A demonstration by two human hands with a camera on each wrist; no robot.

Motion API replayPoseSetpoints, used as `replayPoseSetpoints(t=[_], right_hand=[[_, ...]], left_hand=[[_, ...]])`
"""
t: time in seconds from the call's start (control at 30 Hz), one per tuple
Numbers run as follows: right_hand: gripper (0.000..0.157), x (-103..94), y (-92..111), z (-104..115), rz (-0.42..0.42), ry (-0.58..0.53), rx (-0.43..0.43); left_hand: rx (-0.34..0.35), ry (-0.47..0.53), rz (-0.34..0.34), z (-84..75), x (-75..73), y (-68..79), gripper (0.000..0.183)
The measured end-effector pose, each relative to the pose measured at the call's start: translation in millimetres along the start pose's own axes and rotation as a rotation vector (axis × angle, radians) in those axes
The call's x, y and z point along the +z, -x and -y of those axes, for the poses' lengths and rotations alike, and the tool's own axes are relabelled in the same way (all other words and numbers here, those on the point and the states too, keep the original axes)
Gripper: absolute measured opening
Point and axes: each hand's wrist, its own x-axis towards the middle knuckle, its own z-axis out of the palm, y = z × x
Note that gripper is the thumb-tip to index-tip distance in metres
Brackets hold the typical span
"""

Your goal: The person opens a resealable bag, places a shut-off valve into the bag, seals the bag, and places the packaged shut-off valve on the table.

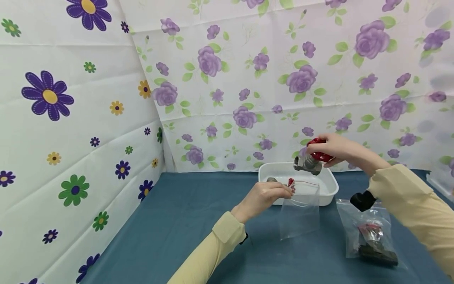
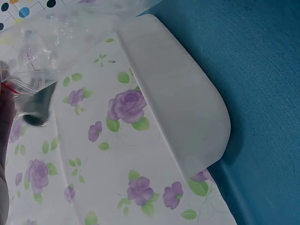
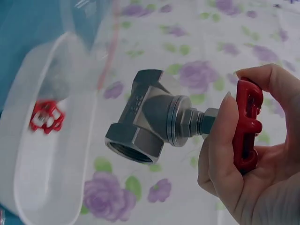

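Observation:
My right hand [image 1: 337, 150] grips a metal valve [image 3: 152, 112] by its red handwheel [image 3: 247, 124], with thumb and fingers around the wheel's rim. The valve hangs tilted above the white tub [image 1: 333, 185], its threaded end facing down. My left hand [image 1: 264, 199] pinches the top edge of a clear zip bag [image 1: 301, 221], which hangs down in front of the tub. A red line runs along the bag's mouth, and the mouth stands apart. Inside the tub lies another valve, its red handwheel [image 3: 47, 116] showing; the bag and left hand partly cover it.
To the right on the blue table [image 1: 159, 236] lies a zip bag [image 1: 372, 232] with a red-wheeled valve inside. Flowered sheets [image 1: 244, 118] hang behind the tub and along the left side. A black heart-shaped piece [image 1: 363, 201] sits by the right sleeve.

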Motion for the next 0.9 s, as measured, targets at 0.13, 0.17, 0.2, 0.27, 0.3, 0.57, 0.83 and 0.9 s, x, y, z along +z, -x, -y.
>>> replayPoseSetpoints(t=[0.13, 0.17, 0.2, 0.27, 0.3, 0.57, 0.83, 0.9], right_hand=[[0.053, -7.0, 9.3, 11.4, 0.027, -0.046, -0.020], [0.052, -8.2, 11.3, 13.7, 0.035, -0.053, -0.025], [0.052, -9.1, 13.2, 15.8, 0.043, -0.058, -0.032], [0.050, -10.3, 16.7, 19.1, 0.061, -0.068, -0.043], [0.049, -10.5, 18.4, 20.5, 0.069, -0.075, -0.044], [0.050, -7.9, 30.2, 23.4, 0.170, -0.230, -0.025], [0.044, 2.8, 33.1, 12.7, 0.217, -0.218, -0.004], [0.044, 5.8, 33.1, 11.3, 0.222, -0.189, 0.003]], left_hand=[[-0.007, 0.024, -0.006, 1.2, 0.8, 0.0, 0.016], [-0.005, 0.025, -0.008, 1.6, 0.8, 0.1, 0.015], [-0.005, 0.027, -0.012, 2.0, 0.9, 0.1, 0.015], [0.000, 0.027, -0.020, 2.5, 0.9, 0.2, 0.015], [0.004, 0.031, -0.024, 2.6, 0.9, 0.5, 0.014], [-0.005, 0.106, -0.074, 4.8, 3.2, 2.3, 0.014], [-0.005, 0.107, -0.120, 6.4, 3.7, 3.7, 0.013], [-0.003, 0.089, -0.124, 6.2, 3.9, 4.1, 0.012]])
